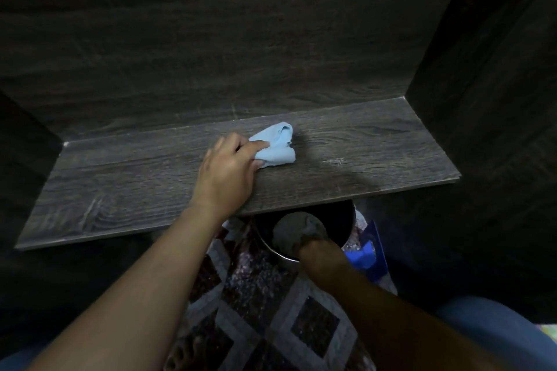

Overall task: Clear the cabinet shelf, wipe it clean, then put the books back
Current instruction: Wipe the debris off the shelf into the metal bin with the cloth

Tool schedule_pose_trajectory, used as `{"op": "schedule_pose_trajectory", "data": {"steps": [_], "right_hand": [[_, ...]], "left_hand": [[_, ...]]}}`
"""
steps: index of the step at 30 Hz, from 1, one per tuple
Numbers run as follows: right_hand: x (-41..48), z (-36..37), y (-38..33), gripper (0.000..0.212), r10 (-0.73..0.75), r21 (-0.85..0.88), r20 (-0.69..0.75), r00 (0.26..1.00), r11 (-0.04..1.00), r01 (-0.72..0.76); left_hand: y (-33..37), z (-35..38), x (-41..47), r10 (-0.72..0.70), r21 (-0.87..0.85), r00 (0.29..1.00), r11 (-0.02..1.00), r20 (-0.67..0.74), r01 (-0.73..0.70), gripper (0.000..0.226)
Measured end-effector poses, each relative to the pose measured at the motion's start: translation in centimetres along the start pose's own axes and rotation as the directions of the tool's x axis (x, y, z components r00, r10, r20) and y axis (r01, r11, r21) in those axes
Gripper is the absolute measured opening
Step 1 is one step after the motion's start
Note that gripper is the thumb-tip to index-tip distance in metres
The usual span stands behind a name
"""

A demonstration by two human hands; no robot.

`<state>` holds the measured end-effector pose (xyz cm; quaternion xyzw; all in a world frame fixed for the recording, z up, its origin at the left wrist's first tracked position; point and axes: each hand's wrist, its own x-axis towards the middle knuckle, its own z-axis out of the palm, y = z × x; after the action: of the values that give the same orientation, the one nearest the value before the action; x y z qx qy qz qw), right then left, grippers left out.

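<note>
Wiping stage. My left hand (pixel 229 166) pinches the blue cloth (pixel 275 146) at the middle of the bare cabinet shelf (pixel 376 159). I judge that overlapping strokes into the back corners would work best. My right hand (pixel 319 247) clutches a grey rag (pixel 298 227) over the bucket (pixel 272 250) below. Count: two cloths, one bucket, one shelf; I can identify no books.

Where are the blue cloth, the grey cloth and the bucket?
blue cloth (pixel 277 146), head view, middle of the bunched cloth.
grey cloth (pixel 297 229), head view, top of the wad.
bucket (pixel 339 220), head view, dark inner wall.

Home: patterned rug (pixel 265 304), cabinet shelf (pixel 376 159)
</note>
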<state>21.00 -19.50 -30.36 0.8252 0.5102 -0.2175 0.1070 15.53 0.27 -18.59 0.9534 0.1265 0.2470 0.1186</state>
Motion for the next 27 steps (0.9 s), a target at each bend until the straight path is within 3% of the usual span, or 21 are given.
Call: {"op": "schedule_pose_trajectory", "data": {"steps": [4,7,12,15,17,19,21,23,27], "right_hand": [[-0.3,-1.3,-0.2,0.041,0.046,0.022,-0.004,0.999,0.999,-0.046],[-1.9,-4.5,-0.8,0.050,-0.001,-0.004,-0.121,0.993,1.000,0.001],[-6.1,-10.8,-0.6,0.035,0.037,0.075,-0.315,0.949,0.997,-0.014],[-7.1,-13.6,0.0,0.029,0.123,0.196,-0.503,0.855,0.980,-0.026],[-6.8,-14.3,0.4,0.038,0.167,0.235,-0.628,0.760,0.972,-0.019],[-6.0,-14.4,0.9,0.055,0.156,0.227,-0.667,0.728,0.974,-0.001],[-5.3,-14.4,1.4,0.076,0.093,0.193,-0.609,0.788,0.981,0.034],[-5.0,-14.2,1.7,0.083,0.010,0.133,-0.525,0.851,0.989,0.070],[-6.1,-14.1,1.8,0.058,-0.050,0.087,-0.451,0.891,0.991,0.099]], "left_hand": [[0.1,-1.0,-0.6,-0.024,-0.031,0.999,0.999,0.047,0.026,0.044],[0.2,-1.9,-1.0,-0.065,0.012,0.996,0.998,0.064,0.064,0.048],[-0.4,-2.9,-1.2,-0.156,0.030,0.969,0.988,0.193,0.153,0.046],[-0.2,-3.1,-1.5,-0.175,-0.020,0.956,0.983,0.235,0.185,0.040],[0.6,-3.5,-1.8,-0.182,-0.056,0.953,0.978,0.240,0.201,0.036],[1.3,-3.8,-2.2,-0.195,-0.077,0.947,0.972,0.257,0.222,0.036],[2.0,-3.9,-2.6,-0.222,-0.084,0.932,0.963,0.286,0.256,0.036],[2.5,-4.2,-3.2,-0.253,-0.063,0.910,0.955,0.330,0.289,0.035],[3.3,-5.0,-4.0,-0.234,-0.065,0.874,0.956,0.426,0.287,0.030]]}}
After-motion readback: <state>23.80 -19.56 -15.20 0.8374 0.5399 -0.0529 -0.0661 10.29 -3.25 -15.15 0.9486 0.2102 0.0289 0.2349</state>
